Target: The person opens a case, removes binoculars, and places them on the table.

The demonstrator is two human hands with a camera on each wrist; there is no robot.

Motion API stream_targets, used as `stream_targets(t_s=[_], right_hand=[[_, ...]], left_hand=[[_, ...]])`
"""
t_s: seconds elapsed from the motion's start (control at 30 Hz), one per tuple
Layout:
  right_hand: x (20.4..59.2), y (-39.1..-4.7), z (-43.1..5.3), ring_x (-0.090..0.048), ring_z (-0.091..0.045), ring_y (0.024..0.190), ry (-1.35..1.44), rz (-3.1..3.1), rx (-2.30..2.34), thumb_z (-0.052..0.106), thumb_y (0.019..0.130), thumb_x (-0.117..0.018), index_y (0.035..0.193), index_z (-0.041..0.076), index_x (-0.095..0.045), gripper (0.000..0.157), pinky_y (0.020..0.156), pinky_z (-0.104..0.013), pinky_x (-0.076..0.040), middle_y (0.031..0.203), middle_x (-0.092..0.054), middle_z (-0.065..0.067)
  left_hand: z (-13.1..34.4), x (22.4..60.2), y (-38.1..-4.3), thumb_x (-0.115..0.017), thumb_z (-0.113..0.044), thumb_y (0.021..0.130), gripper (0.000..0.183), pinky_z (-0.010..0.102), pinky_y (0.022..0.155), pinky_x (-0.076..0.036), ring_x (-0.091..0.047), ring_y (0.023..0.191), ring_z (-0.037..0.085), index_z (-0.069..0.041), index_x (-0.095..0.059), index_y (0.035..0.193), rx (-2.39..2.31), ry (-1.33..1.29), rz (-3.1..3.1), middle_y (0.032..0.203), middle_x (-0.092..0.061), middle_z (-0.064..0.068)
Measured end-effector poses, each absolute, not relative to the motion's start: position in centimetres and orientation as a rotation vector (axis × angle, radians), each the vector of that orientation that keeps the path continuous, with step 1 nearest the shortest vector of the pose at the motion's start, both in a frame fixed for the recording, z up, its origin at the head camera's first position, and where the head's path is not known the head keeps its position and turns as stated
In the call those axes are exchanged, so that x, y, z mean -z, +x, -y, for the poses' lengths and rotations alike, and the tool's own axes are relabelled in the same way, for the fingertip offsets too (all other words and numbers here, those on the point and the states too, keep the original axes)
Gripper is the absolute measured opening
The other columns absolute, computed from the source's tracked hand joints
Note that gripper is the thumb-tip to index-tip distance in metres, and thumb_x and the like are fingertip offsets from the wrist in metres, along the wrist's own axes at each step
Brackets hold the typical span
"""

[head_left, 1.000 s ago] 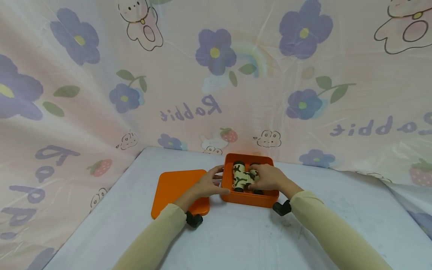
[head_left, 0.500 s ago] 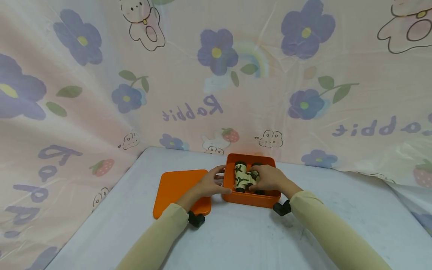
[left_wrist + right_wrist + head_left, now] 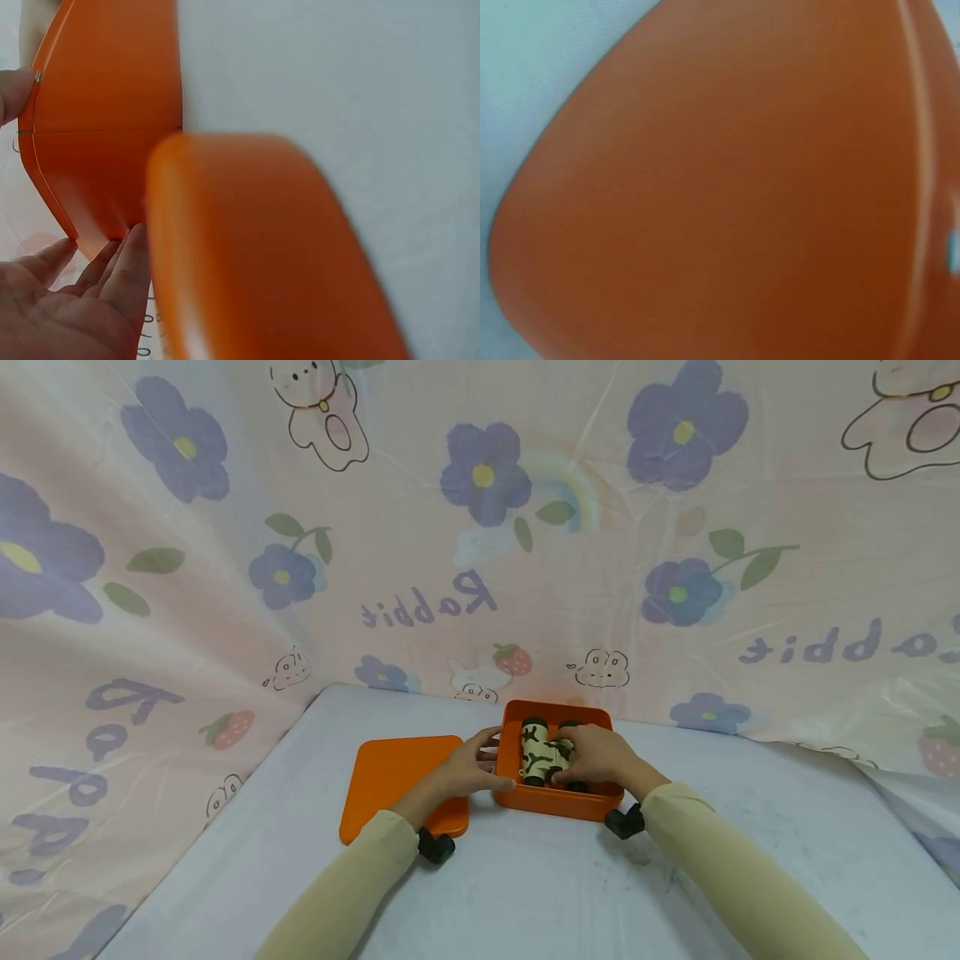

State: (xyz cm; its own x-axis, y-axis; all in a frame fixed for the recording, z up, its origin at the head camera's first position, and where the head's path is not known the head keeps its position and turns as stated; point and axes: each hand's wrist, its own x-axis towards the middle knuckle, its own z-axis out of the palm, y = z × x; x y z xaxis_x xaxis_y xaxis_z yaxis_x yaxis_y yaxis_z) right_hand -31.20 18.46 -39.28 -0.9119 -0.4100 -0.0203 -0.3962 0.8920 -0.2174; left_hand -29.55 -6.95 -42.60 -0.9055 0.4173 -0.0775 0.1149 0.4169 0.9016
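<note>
Binoculars (image 3: 535, 752) in orange box (image 3: 555, 803), barrels roughly 12-to-6. Right hand (image 3: 603, 754) nearer: fingers curled on the 3 o'clock barrel, rest lies toward 9. Left hand (image 3: 463, 770) at box's 9 o'clock side, fingers spread, touching it.

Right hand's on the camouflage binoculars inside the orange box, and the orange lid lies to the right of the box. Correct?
Not quite: the orange lid lies to the left of the orange box, as the head view shows. The right hand is on the camouflage binoculars inside the box, as you say.
</note>
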Motion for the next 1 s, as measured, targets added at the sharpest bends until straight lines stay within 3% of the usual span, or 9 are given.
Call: stream_targets(t_s=[1.0], right_hand=[[39.29, -31.18, -18.35, -0.066, -0.022, 0.097, -0.669, -3.025, 0.321, 0.054, 0.067, -0.081, 0.123, 0.018, -0.067, 0.068, 0.075, -0.043, -0.058, 0.116, -0.070, -0.004]], left_hand=[[6.89, 42.96, -29.61, -0.082, -0.023, 0.077, 0.093, 0.050, 0.105, -0.045, -0.052, 0.126, 0.033, -0.026, -0.027, 0.152, -1.523, 0.470, -2.354, 0.145, -0.044, 0.011]])
